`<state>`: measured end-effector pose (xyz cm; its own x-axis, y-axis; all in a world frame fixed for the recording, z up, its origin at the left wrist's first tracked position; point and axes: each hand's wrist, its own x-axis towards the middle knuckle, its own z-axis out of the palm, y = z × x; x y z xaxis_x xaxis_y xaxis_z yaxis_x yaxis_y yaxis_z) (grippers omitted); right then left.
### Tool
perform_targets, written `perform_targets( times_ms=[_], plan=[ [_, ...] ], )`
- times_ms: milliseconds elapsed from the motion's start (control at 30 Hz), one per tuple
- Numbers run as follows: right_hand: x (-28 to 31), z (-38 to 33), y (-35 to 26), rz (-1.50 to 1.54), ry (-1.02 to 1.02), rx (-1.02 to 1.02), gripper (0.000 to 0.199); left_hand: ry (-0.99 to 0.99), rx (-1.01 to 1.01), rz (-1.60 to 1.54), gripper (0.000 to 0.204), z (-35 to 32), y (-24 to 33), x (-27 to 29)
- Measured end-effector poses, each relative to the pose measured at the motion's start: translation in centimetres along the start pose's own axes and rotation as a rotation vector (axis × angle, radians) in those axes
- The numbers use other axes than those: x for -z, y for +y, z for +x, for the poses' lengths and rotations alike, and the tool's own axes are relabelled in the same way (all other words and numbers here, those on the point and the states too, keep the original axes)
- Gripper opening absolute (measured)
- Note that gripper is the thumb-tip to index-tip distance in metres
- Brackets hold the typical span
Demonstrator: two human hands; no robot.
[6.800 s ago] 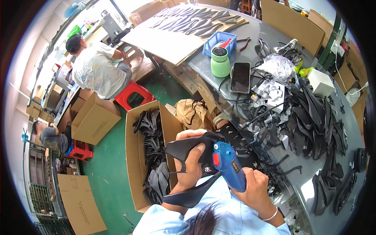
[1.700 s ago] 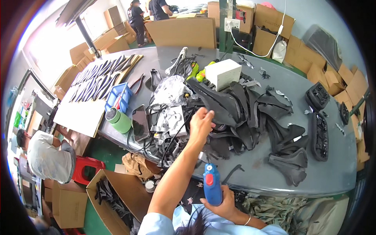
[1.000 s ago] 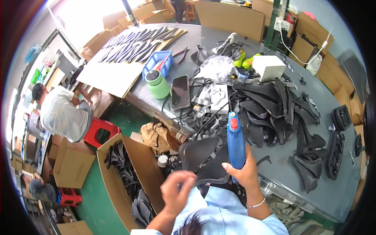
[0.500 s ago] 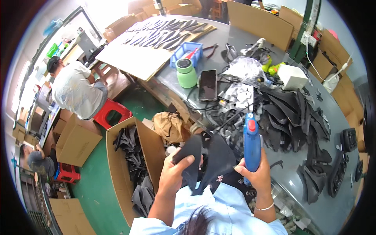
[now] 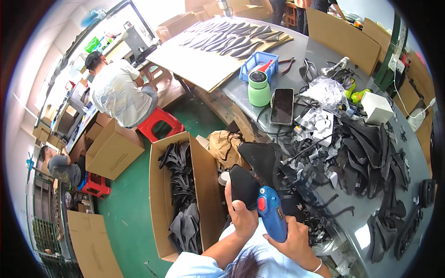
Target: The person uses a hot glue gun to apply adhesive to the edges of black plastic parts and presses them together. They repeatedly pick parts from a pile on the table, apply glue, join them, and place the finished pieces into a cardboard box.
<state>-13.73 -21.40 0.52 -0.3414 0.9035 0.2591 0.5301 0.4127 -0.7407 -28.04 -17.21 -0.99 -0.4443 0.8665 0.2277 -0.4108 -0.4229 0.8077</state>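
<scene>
Two hands: your left hand (image 5: 243, 218) is pinching a black piece (image 5: 244, 185), your right hand (image 5: 294, 238) curling around a blue tool (image 5: 274, 217); grey table (image 5: 320, 50) lying right of your fingers, green floor (image 5: 125, 208) left.

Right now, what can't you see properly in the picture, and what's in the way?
All in the head view:
Most fingertips of the left hand: behind the black piece.
Whether the blue tool touches that piece: its front end covers the spot.
Part of the tool's handle: wrapped by the right hand.
The open cardboard box's bottom: under dark pieces.
Standing people's heads: cut off by the top edge.
</scene>
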Motion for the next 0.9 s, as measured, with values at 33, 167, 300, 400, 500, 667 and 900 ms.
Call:
perform_targets(
  times_ms=[33, 167, 300, 400, 500, 667, 900],
  plan=[
    [0.0, 0.0, 0.0, 0.01, 0.005, 0.013, 0.049, 0.029, -0.012, 0.065, 0.075, -0.2, -0.2, 0.0],
    [-0.2, -0.1, 0.0, 0.023, -0.001, 0.038, 0.057, 0.003, -0.034, 0.131, 0.08, -0.6, -0.5, 0.1],
    [0.0, 0.0, -0.1, 0.012, -0.011, 0.03, 0.061, -0.074, -0.063, 0.191, 0.079, -0.9, -0.7, 0.4],
    [0.1, 0.2, -0.3, 0.004, 0.0, 0.036, 0.061, -0.119, -0.083, 0.183, 0.077, -1.1, -1.3, 0.9],
    [0.5, 0.5, -0.5, 0.001, 0.003, 0.04, 0.061, -0.163, -0.13, 0.172, 0.071, -1.3, -1.9, 1.9],
    [1.1, 0.6, -0.2, -0.053, 0.01, 0.061, 0.061, -0.227, -0.271, 0.231, 0.06, -1.1, -2.8, 3.9],
    [2.7, 2.3, 1.9, 0.062, 0.196, -0.043, 0.06, -0.284, 0.021, 0.371, 0.044, -0.5, 0.0, 4.4]
  ],
)
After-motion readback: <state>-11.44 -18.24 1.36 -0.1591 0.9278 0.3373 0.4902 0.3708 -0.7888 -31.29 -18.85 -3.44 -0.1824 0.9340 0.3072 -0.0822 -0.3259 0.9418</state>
